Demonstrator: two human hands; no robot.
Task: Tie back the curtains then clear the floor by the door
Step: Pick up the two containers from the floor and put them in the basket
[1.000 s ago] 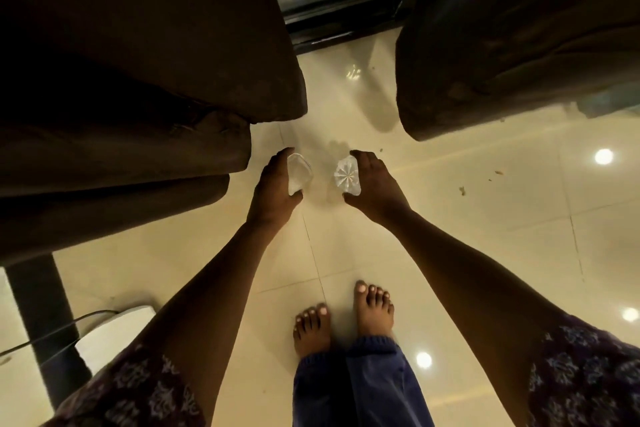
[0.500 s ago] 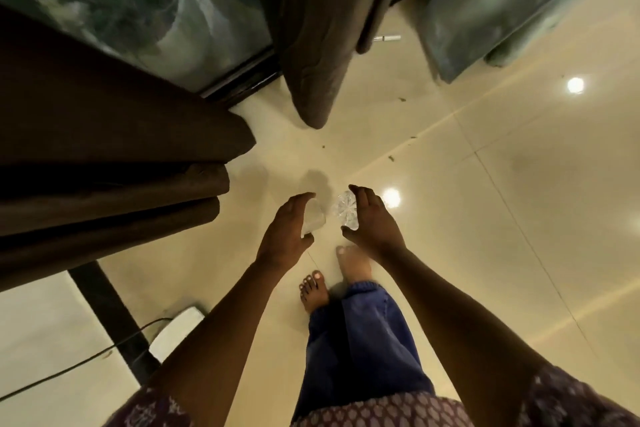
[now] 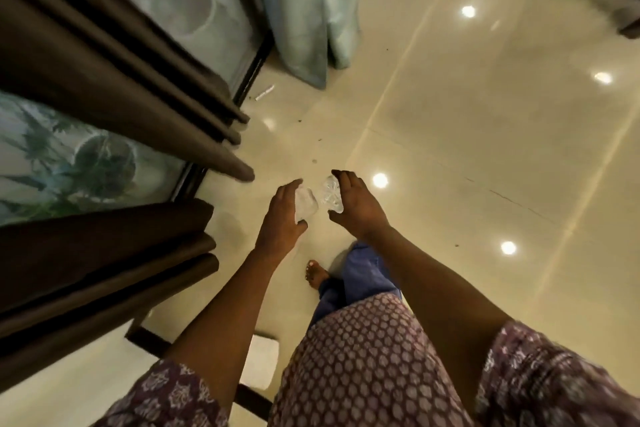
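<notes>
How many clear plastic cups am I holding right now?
2: one clear cup gripped in the left hand, the other clear cup in the right hand. Palms may hide more.

One head-worn view looks steeply down along the person's outstretched arms onto the glossy cream tiled floor [image 3: 450,149]; it faces away from the body, with that floor's dark-framed glass door [image 3: 194,7] upper left; close range.
</notes>
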